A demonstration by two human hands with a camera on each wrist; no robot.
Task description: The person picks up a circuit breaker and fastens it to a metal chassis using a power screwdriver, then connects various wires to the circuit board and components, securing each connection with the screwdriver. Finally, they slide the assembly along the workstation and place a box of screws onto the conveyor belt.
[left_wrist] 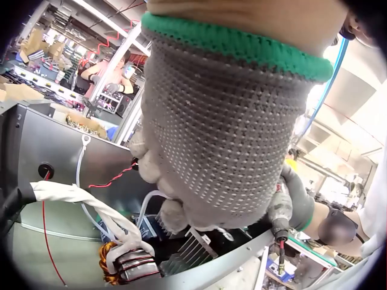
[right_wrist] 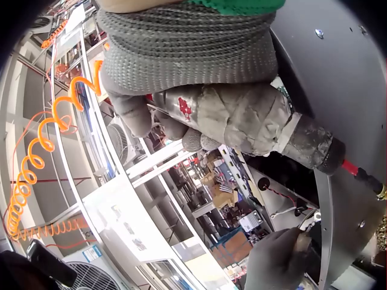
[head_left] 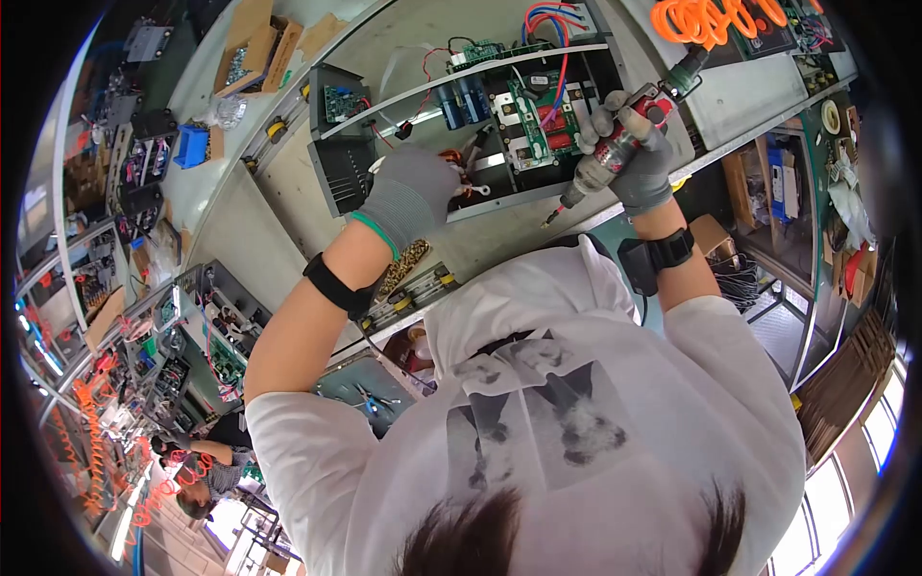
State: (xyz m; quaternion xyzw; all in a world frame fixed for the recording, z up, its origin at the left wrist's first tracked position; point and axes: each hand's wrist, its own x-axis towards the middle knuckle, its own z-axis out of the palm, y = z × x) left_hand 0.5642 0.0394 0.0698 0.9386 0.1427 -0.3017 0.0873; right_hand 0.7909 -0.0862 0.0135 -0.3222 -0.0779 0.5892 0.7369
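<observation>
The gloved left hand (head_left: 411, 187) is over the near wall of an open metal chassis (head_left: 336, 173), its fingers curled in the left wrist view. A cable's metal ring terminal (head_left: 481, 190) sticks out beside its fingertips; the right wrist view shows the left hand (right_wrist: 275, 260) pinching near this terminal (right_wrist: 315, 216). Fingers of the gloved right hand (head_left: 639, 158) wrap round a taped air screwdriver (right_wrist: 242, 118), whose bit (head_left: 552, 217) points down outside the chassis's near edge. A copper-wound coil (left_wrist: 130, 261) with white-sleeved leads lies inside the chassis below the left hand (left_wrist: 221, 127).
Green circuit boards (head_left: 543, 120) and blue capacitors (head_left: 463, 101) sit in the chassis. An orange coiled hose (head_left: 701, 21) hangs at the upper right. A tray of brass-coloured parts (head_left: 403, 267) is near the left forearm; pliers (head_left: 373, 398) lie lower down. Another person (head_left: 206, 475) is at the far left.
</observation>
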